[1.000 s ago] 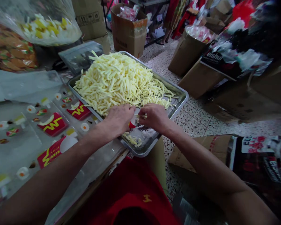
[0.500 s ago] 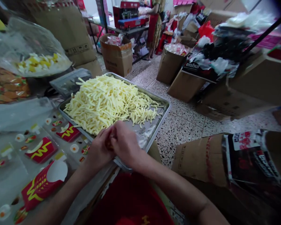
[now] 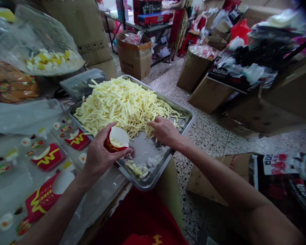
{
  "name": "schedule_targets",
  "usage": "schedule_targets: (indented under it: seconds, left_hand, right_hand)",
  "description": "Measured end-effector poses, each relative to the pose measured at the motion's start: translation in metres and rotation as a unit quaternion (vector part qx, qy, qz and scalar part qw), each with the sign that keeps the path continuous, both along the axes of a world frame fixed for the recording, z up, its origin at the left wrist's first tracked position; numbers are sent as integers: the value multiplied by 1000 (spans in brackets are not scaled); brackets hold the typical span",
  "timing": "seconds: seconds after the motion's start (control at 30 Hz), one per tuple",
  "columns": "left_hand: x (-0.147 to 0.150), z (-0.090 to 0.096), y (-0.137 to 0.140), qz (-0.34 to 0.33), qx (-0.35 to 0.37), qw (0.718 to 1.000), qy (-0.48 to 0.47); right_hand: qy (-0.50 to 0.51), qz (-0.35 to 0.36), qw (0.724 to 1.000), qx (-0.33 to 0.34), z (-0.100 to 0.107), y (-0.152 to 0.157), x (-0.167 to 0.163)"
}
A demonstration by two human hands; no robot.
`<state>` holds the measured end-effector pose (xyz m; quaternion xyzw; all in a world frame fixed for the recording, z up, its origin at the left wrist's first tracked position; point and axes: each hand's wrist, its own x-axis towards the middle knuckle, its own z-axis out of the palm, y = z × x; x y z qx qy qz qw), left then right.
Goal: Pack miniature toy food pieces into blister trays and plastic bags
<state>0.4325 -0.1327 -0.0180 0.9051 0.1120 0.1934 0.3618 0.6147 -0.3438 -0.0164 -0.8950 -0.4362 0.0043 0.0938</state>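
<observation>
My left hand is wrapped around a small red fries carton with a yellow zigzag mark. The carton's white mouth tilts up toward me, and a few pale pieces show inside. My right hand is at the near edge of a big heap of pale yellow fries, its fingers curled down on several of them; the fingertips are partly hidden. The heap lies in a shallow metal tray. A few short fry pieces and white crumbs lie at the tray's near end.
On the left, plastic-covered red fries cartons lie among small food-shaped pieces. Behind them are a clear bag of yellow-and-white pieces and a bag of orange-brown pieces. Cardboard boxes stand around the speckled floor. A person stands at the back.
My hands were together at the tray's near edge and are now apart. The left has turned the carton into view; the right has moved right and forward to the fries.
</observation>
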Motion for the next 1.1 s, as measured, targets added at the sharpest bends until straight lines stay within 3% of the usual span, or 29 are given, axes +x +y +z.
schedule_targets:
  seconds: [0.13,0.27,0.47,0.77,0.87,0.97,1.1]
  left_hand:
    - [-18,-2,11,-2,12,1000,15]
    - [-25,-6,19,-11,13,999,49]
    - [-11,-3,13,-39,34,998,18]
    - [-20,-8,20,-18,11,999,33]
    - [-18,-6,14,-38,22,999,28]
    - [-12,-2,4,-78,45,995,38]
    - [-6,-2,-8,-99,66,991,61]
  right_hand:
    - [18,-2,1000,8,-3,-3,-1]
    - [52,85,995,21,-9,-20,8]
    - [16,12,987,160,-9,-35,21]
    - [128,145,981,-23,19,-32,-27]
    - [93,183,975,-81,13,-25,-33]
    - [60,178,974,-130,2,-15,-36]
    - [39,135,984,-114,-13,-13,-43]
